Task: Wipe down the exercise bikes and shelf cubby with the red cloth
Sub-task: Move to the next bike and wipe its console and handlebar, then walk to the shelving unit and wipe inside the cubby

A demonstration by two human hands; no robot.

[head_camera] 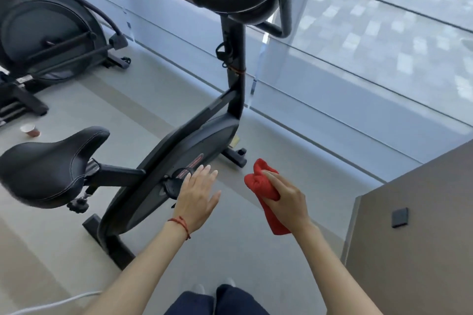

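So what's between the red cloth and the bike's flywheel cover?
Only the open left hand and bare floor, in the head view; the cloth isn't touching the cover.

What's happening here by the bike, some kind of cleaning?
Yes. A person stands beside a black exercise bike. The right hand grips a bunched red cloth, held in the air and off the bike. The left hand is open, fingers spread, near the pedal. No wiping contact at this moment.

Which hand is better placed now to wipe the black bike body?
Right, probably: the right hand holds the red cloth, though off the bike body. The left hand, nearer, is open and empty.
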